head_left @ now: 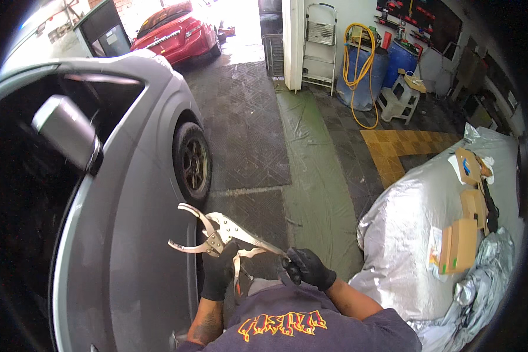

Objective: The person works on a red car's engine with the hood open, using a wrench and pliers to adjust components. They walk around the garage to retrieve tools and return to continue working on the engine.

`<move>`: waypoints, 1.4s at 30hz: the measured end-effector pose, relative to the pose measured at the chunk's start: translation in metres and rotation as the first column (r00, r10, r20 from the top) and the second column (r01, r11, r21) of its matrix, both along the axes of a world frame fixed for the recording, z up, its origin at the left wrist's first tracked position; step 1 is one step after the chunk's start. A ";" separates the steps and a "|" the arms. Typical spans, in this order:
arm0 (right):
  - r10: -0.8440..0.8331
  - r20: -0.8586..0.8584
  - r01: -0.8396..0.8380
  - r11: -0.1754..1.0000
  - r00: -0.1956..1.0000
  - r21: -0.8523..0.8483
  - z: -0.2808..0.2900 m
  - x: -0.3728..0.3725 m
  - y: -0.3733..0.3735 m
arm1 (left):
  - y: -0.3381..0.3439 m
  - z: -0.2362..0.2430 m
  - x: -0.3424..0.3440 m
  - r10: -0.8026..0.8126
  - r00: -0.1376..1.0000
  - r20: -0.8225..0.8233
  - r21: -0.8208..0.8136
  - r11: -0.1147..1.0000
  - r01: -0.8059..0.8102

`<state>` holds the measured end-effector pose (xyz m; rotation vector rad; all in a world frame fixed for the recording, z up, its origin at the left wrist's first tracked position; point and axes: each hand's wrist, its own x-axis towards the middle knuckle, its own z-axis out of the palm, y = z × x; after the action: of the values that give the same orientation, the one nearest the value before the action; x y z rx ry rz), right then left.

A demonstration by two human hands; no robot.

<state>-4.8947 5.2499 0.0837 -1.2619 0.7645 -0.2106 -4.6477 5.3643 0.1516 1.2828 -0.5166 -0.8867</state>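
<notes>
A pair of large silver locking pliers (237, 230) is held in front of my body, its wide curved jaws spread apart and pointing left toward the grey vehicle. My left hand (220, 267), in a black glove, is closed around the pliers just behind the jaw pivot. At the tail end of the upper handle, my right hand (309, 268), also in a black glove, is closed with its fingers and thumb on the tip. Those fingers partly hide the handle's end. Below the left hand, a small orange-red thing (238, 287) shows against my clothing.
Close on my left stands the grey vehicle (141, 176) with its side mirror (67, 132) and front wheel (192, 161). A silver-covered bulky shape (399, 234) bearing cardboard boxes (459, 245) is on my right. Ahead are a blue barrel (366, 76), yellow hose (353, 73), stepladder (320, 50) and red car (176, 32).
</notes>
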 end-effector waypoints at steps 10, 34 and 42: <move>-0.033 0.118 0.103 0.747 0.992 -0.657 0.029 0.192 -0.268 | -0.210 -0.101 0.168 0.197 0.980 0.029 -0.059 0.979 -0.195; 0.073 0.103 0.037 0.610 0.992 -0.791 0.011 0.620 -1.011 | -0.992 0.018 0.577 0.322 0.941 0.107 -0.021 0.947 -0.321; 0.343 0.087 -0.226 0.766 0.935 -0.602 0.042 0.805 -1.255 | -1.193 -0.007 0.748 0.386 0.923 0.006 -0.059 0.921 -0.385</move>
<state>-4.0899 3.9947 0.1257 -1.8991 0.3249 -0.3286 -3.9001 4.1715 0.1448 1.2841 -0.2840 -0.5270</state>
